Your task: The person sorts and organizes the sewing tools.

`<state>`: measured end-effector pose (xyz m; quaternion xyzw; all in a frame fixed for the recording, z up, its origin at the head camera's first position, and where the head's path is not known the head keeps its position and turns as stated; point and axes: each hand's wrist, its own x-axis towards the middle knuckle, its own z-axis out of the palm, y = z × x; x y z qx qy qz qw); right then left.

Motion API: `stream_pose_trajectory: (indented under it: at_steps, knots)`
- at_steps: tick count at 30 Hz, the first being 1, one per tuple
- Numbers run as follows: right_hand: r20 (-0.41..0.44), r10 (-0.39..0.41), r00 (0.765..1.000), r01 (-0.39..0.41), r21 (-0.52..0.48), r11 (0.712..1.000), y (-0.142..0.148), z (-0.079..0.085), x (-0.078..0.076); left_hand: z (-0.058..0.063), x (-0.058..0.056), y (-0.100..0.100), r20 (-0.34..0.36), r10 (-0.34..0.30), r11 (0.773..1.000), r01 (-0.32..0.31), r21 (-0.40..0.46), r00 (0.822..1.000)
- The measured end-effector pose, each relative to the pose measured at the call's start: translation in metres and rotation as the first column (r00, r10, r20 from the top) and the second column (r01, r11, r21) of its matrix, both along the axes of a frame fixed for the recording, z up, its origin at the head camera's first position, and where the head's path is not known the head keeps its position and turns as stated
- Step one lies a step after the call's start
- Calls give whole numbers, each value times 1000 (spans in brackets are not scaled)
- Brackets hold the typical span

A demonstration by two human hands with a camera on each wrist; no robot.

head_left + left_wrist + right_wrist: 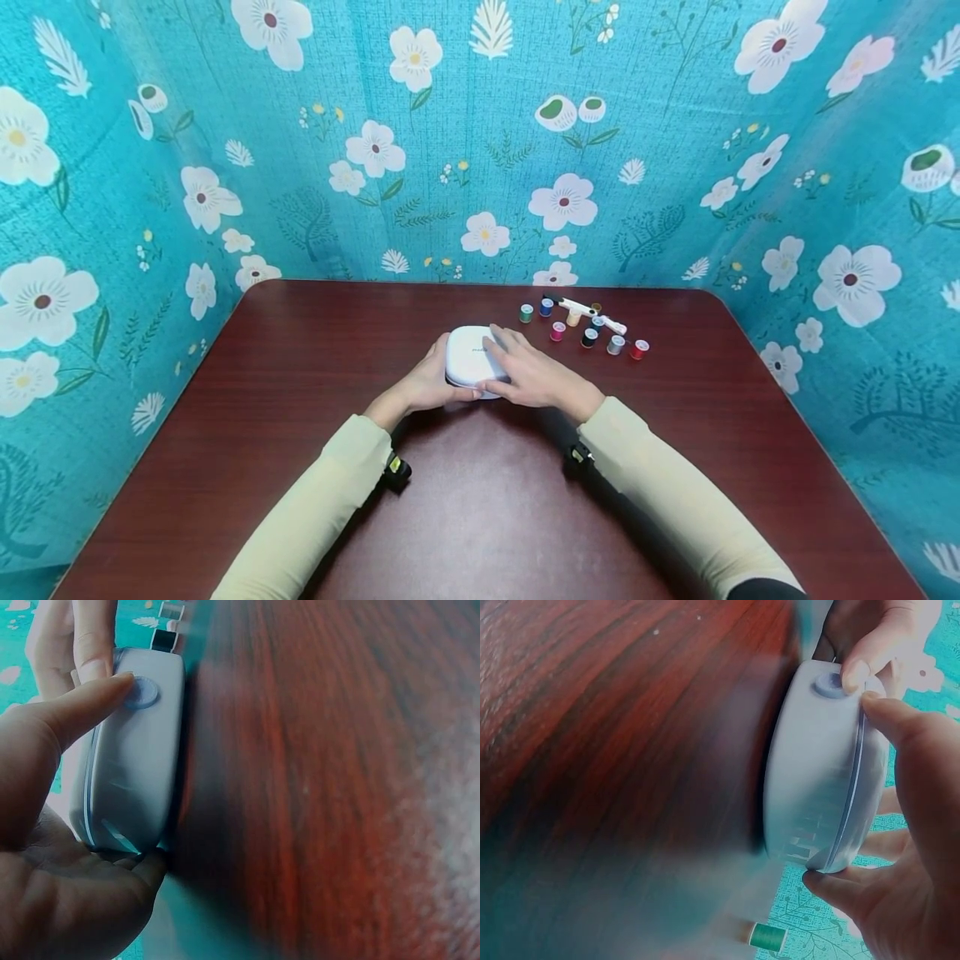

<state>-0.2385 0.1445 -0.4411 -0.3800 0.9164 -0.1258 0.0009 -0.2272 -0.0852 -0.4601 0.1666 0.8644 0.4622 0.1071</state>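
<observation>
Left hand (429, 380) grips the white case (465, 360) at its left side, thumb on the round button (144, 693); right hand (536, 372) holds its right side, thumb at the seam (855, 772). Gentle, even pressure would probably serve best, the base kept braced. The case lies between both hands, thread spools (589, 338) beyond its right side.

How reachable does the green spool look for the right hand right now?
Probably yes: the green spool stands just beyond the right hand with nothing between. That hand holds the white case, though, so it likely must let go first.
</observation>
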Motion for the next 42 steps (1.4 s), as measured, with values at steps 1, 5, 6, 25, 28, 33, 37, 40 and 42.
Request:
stream_pose_trajectory:
  at_steps: [1,5,6,25,28,33,37,40,42]
  knots:
    - [5,-4,1000,4,-4,1000,0,-1,0,0,0,0,2,1,1000,-1,1,1000]
    - [20,-15,1000,15,-14,1000,0,-3,2,-3,-1,0,16,6,1000,-6,15,1000]
    - [20,-15,1000,15,-15,1000,0,-4,2,-3,-1,0,18,6,1000,-6,17,1000]
    - [94,-16,995,18,-16,1000,4,7,-2,-3,-2,-3,0,5,1000,-5,-17,1000]
    - [94,-25,995,27,-21,999,6,6,-4,-3,-2,-3,-5,-1,1000,0,-19,1000]
    - [103,-30,994,36,-55,998,9,9,-5,-3,-3,-3,-21,-7,1000,7,-22,1000]
    - [128,-35,991,45,-71,996,10,12,-5,-4,-2,-3,-22,-2,1000,2,-13,1000]
    - [133,-28,991,40,-83,996,10,12,-6,-5,-3,-4,-22,-2,1000,2,-3,1000]
    - [133,-24,991,36,-87,996,10,13,-7,-6,-3,-5,-25,-8,1000,9,9,1000]
